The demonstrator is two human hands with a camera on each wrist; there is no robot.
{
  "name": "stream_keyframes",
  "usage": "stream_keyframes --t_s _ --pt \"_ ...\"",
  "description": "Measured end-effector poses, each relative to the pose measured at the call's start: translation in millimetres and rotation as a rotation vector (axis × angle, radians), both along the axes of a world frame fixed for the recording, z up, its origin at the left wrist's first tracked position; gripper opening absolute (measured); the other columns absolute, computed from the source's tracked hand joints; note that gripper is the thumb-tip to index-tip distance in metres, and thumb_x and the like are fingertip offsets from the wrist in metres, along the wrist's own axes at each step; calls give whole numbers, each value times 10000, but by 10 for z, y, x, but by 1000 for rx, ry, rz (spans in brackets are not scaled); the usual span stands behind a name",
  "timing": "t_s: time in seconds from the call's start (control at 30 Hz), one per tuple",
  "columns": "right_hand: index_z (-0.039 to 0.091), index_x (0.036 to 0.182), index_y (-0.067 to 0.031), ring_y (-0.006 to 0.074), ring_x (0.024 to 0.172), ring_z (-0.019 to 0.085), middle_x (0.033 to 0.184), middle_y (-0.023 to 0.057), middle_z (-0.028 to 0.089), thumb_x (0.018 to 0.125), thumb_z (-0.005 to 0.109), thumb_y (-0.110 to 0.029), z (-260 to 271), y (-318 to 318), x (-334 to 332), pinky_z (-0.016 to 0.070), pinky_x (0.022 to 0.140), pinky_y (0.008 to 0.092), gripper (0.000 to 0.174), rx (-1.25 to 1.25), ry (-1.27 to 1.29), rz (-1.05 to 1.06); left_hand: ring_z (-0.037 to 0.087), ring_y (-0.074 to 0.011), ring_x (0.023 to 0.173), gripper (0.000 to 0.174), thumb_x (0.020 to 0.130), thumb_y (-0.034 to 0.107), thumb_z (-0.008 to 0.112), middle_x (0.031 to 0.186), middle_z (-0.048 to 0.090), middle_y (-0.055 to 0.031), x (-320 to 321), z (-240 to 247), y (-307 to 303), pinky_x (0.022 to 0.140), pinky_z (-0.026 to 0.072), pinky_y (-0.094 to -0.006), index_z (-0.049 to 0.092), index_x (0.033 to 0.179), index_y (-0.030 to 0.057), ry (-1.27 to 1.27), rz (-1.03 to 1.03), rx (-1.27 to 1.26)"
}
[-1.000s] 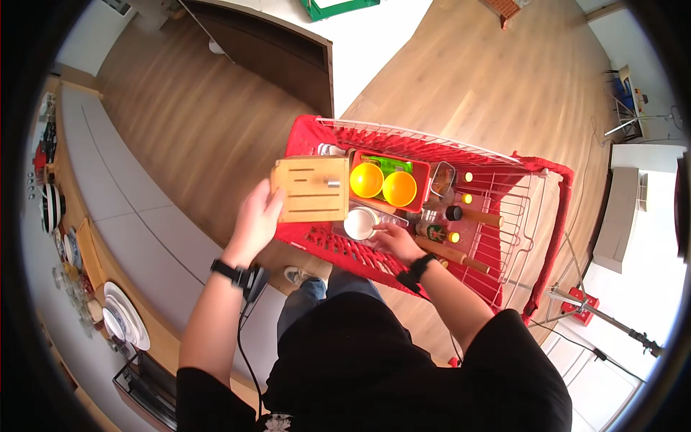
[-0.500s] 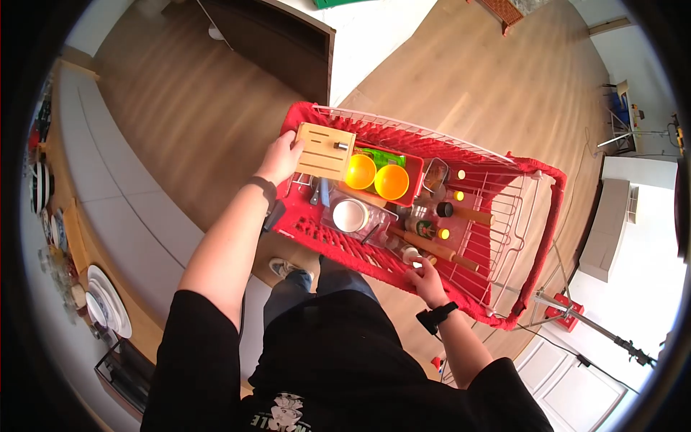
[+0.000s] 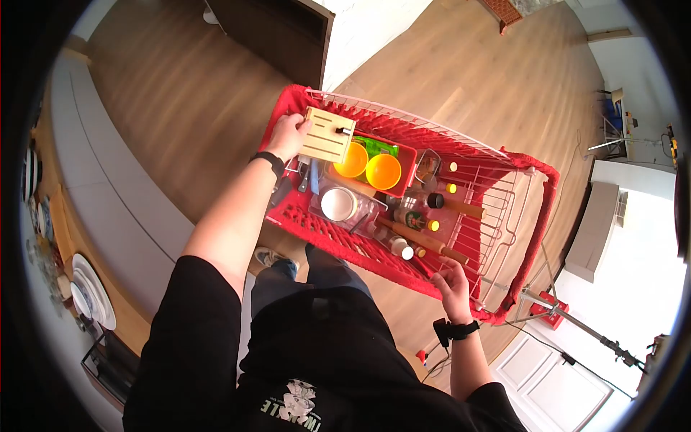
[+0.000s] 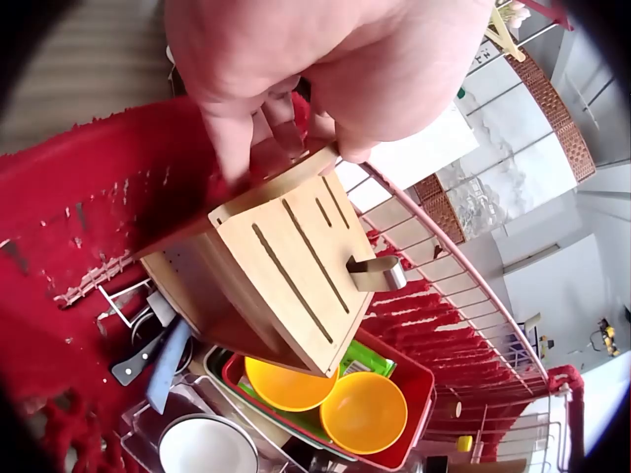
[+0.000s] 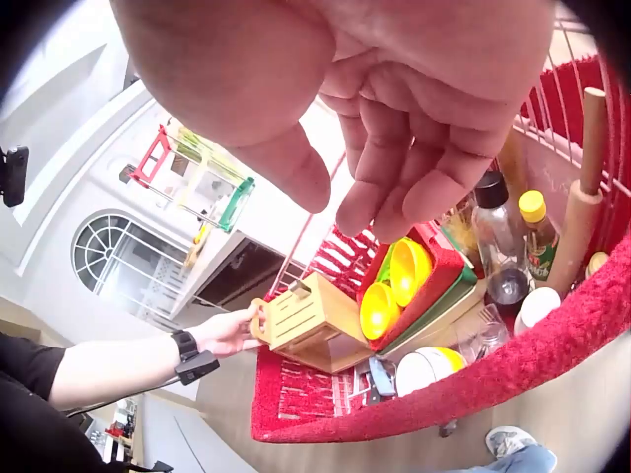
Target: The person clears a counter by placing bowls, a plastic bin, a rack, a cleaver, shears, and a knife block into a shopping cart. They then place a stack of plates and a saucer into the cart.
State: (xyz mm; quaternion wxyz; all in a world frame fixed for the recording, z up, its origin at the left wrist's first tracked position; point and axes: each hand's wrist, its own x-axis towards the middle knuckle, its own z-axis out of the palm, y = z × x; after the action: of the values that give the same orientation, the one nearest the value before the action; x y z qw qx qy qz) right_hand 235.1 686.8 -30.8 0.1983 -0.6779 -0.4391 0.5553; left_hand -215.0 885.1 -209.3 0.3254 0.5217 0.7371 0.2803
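Observation:
My left hand (image 3: 288, 135) grips a slotted wooden knife block (image 3: 327, 135) by its end, holding it tilted over the far left corner of a red wire cart (image 3: 360, 252). In the left wrist view the fingers (image 4: 232, 148) curl over the block (image 4: 286, 271) above two yellow bowls (image 4: 365, 412). My right hand (image 3: 452, 277) is at the cart's near right rim. In the right wrist view its fingers (image 5: 375, 128) hang loosely curled and hold nothing, just above the red rim (image 5: 552, 345).
The cart holds a red tray (image 3: 404, 155) with two yellow bowls (image 3: 383, 171), a round metal lid (image 3: 338, 204), bottles (image 3: 414, 218), rolling pins (image 3: 425, 241) and knives (image 3: 309, 176). A grey counter (image 3: 93, 180) with plates (image 3: 90, 291) runs along the left. A tripod (image 3: 568, 317) stands at the right.
My left hand carried the knife block away from me, over the cart's far left corner. My right hand drew out of the cart and moved back to its near right rim.

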Motion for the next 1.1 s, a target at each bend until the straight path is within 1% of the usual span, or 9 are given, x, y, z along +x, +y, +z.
stream_keyframes --t_s 0.23,0.37,0.5,0.67,0.77,0.9,1.03,1.07,1.1 --pt "558 1235 -21 85 814 604 898 28 656 939 641 -63 290 98 331 477 735 234 311 173 -164 -17 633 -376 971 336 919 326 666 1000 649 -221 6 167 -160 876 499 -470 661 1055 19 161 -136 -62" --pt "576 1198 -15 183 854 626 930 81 663 946 640 -101 825 404 690 502 770 307 273 454 -687 64 672 -304 965 412 948 370 636 1019 688 -175 -39 409 -450 838 527 -394 602 1163 20 -48 57 -76" --pt "520 1318 11 366 1179 566 1230 223 606 977 612 -333 803 738 1950 438 1005 437 492 616 -1279 94 687 -274 944 309 983 331 595 1003 712 -150 -508 650 -1350 814 530 -380 629 1120 57 -311 9 -132" --pt "253 1501 81 396 1442 309 1518 307 343 963 528 -569 111 974 3289 285 1170 428 888 210 -1055 41 638 -356 837 142 920 183 627 871 663 -162 -1165 883 -3220 734 503 -428 648 945 45 102 -44 -92" --pt "447 1364 34 279 1059 607 1181 170 619 928 655 -457 49 963 2830 486 924 386 690 22 -714 -107 640 -345 800 110 912 133 617 863 630 -180 -1265 928 -4327 728 522 -428 660 922 33 146 211 -266" --pt "480 1213 -66 111 686 526 831 19 550 914 706 -287 -268 988 3176 458 552 287 435 18 -473 -288 643 -345 818 118 906 136 620 887 636 -185 -962 939 -5356 726 533 -417 662 921 26 197 393 -337" --pt "394 1336 -120 150 604 534 854 38 572 897 604 -48 -835 1257 3900 472 487 279 491 87 -351 -259 649 -342 923 149 915 166 621 953 665 -181 -361 772 -5963 816 536 -421 671 990 47 160 480 -339" --pt "389 1346 -115 153 589 533 822 43 569 882 592 -47 -1174 1492 4056 464 464 291 510 124 -197 19 633 -363 939 161 913 183 611 956 661 -189 -231 731 -6030 844 520 -442 670 983 51 140 475 -350" --pt "389 1344 -109 156 549 511 776 44 547 884 589 -78 -1126 1353 4123 444 432 298 502 226 -282 -166 618 -384 954 173 910 200 601 960 657 -196 -118 709 -6072 873 504 -463 669 976 55 119 471 -360"
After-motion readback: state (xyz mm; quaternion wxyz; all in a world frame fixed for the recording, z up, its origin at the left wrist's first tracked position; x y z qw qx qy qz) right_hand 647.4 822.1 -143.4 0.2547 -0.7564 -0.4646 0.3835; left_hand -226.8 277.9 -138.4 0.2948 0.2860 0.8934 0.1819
